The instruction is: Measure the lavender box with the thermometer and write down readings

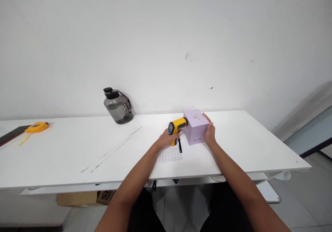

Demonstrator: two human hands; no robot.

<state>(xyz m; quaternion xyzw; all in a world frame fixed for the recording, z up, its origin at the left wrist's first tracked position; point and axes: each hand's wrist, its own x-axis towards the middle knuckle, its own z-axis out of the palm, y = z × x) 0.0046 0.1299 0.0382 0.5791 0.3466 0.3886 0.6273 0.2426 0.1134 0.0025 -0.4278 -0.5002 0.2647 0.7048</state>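
My left hand (166, 139) is wrapped round the handle of a yellow and black infrared thermometer (177, 125). Its front end points at the left side of a lilac box (198, 132), close to the surface; I cannot tell whether they touch. The box stands on the white table with a small gold mark on top. Against the box's right side rests my right hand (210, 134), its fingers along the side and the upper edge. Beneath my left hand lies a sheet of paper with writing (169, 154), and a black pen (180, 146) lies on it, partly hidden.
A grey transparent water bottle (118, 107) stands on the white table (124, 155) near the wall. Farther left are a yellow tape measure (37, 127) and a dark flat object (12, 134). Cardboard (76, 198) lies below the table. The table's right edge ends near a grey panel.
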